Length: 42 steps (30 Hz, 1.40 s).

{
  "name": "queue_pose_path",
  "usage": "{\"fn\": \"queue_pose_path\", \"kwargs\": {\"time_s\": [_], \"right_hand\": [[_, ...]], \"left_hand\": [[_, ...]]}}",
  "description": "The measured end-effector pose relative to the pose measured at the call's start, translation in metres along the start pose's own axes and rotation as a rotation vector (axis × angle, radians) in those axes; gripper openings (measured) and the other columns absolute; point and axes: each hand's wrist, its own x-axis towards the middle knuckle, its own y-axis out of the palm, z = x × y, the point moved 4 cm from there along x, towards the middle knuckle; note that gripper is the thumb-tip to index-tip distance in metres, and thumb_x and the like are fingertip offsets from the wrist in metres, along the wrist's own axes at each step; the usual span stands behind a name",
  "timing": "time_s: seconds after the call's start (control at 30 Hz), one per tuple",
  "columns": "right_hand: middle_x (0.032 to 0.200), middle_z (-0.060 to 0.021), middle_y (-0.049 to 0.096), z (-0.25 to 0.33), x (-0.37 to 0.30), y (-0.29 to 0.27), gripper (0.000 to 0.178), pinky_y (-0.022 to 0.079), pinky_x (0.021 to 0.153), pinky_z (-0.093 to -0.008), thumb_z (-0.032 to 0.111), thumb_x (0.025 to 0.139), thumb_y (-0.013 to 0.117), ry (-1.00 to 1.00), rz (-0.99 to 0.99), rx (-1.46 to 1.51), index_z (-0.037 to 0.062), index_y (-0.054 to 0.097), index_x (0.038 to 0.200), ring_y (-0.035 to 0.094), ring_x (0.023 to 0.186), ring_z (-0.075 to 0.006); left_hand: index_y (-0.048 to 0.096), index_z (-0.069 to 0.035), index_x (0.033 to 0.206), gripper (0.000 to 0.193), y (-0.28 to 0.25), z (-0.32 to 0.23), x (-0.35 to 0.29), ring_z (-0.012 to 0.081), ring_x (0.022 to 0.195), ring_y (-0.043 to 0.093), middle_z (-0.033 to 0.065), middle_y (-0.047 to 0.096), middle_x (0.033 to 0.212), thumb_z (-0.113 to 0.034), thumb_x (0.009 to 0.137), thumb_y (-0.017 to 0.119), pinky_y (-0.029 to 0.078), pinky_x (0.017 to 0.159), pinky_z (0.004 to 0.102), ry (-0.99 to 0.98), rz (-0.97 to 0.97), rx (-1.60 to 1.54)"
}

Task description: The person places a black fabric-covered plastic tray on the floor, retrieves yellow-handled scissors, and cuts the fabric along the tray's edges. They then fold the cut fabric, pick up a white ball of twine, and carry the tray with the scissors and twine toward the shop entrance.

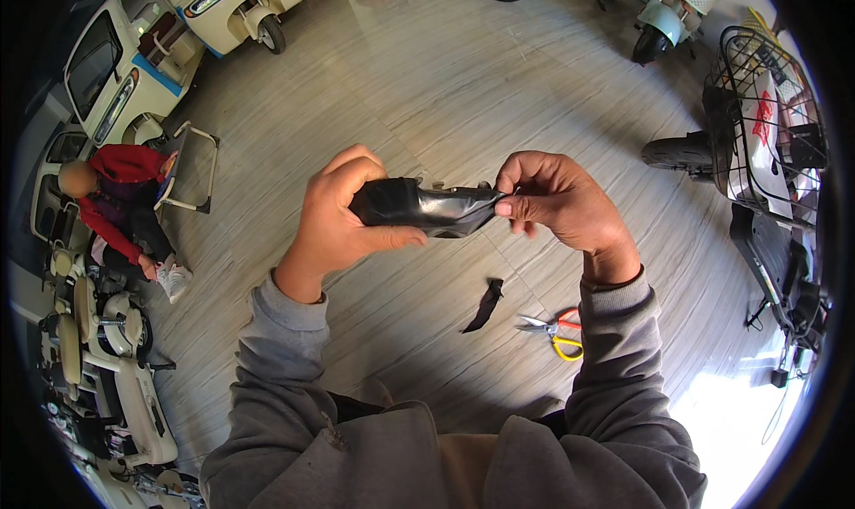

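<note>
In the middle of the view, my left hand (341,211) grips a long black piece (427,208) by its left end, with the thumb along its near side. Its surface is glossy and creased, like black plastic or rubber sheeting; its exact kind is unclear. At its narrower right end, my right hand (561,202) pinches the edge between thumb and forefinger. The piece is held above the floor, roughly level. Below it, on the floor, lie a short black strip (484,306) and a pair of scissors (557,331) with one red and one yellow handle, blades apart.
A person in red (125,188) sits at the left beside a small folding frame (198,166). Cream three-wheeled vehicles (134,50) stand behind, parked scooters (116,331) along the left. At the right are a wire basket (770,117) and a black wheel (681,151).
</note>
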Motion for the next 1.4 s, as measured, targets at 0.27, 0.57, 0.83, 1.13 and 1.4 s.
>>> {"fn": "queue_pose_path", "kwargs": {"time_s": [0.27,0.57,0.83,1.13,1.4], "right_hand": [[0.073,0.0046,0.056,-0.004,0.007,0.003,0.008,0.040,0.060,-0.0208,0.008,0.087,0.069,-0.115,0.006,-0.068,0.0029,0.062,0.085,0.048,0.067,-0.0051],[0.073,0.0022,0.059,-0.015,0.013,0.010,0.009,0.044,0.057,-0.0235,0.012,0.088,0.068,-0.198,-0.171,0.124,0.0056,0.063,0.084,0.051,0.063,-0.0075],[0.070,0.0003,0.058,-0.021,0.015,0.000,0.013,0.040,0.054,-0.0225,0.011,0.087,0.069,-0.051,-0.070,0.205,0.0026,0.062,0.079,0.049,0.060,-0.0079],[0.058,0.0066,0.042,-0.075,0.011,0.005,0.014,0.027,0.044,-0.0199,0.009,0.085,0.070,0.308,0.292,0.553,0.0036,0.059,0.078,0.032,0.048,-0.0023],[0.069,0.0055,0.043,-0.116,0.008,0.016,0.009,0.019,0.036,-0.0155,0.008,0.089,0.062,0.551,0.396,0.766,0.0019,0.055,0.090,0.032,0.047,-0.0003]], "left_hand": [[0.052,-0.002,0.073,0.057,0.002,0.002,-0.001,0.0157,0.060,0.046,0.0056,0.049,0.072,-0.031,0.048,0.094,0.038,0.053,0.0282,-0.016,0.020,0.010],[0.052,-0.002,0.073,0.056,0.000,-0.001,-0.001,0.0161,0.059,0.045,0.0060,0.049,0.070,-0.031,0.049,0.094,0.038,0.052,0.0285,-0.005,0.028,0.033],[0.053,-0.004,0.069,0.054,0.005,-0.015,-0.004,0.0160,0.058,0.047,0.0060,0.050,0.071,-0.032,0.048,0.094,0.039,0.051,0.0291,0.070,0.049,0.041],[0.054,-0.002,0.071,0.055,0.020,0.002,-0.018,0.0170,0.059,0.047,0.0059,0.049,0.070,-0.031,0.046,0.094,0.038,0.053,0.0291,-0.055,0.233,-0.040],[0.058,-0.002,0.080,0.047,0.040,0.038,-0.042,0.0133,0.071,0.048,0.0024,0.051,0.076,-0.023,0.056,0.092,0.039,0.064,0.0261,-0.337,0.318,-0.434]]}}
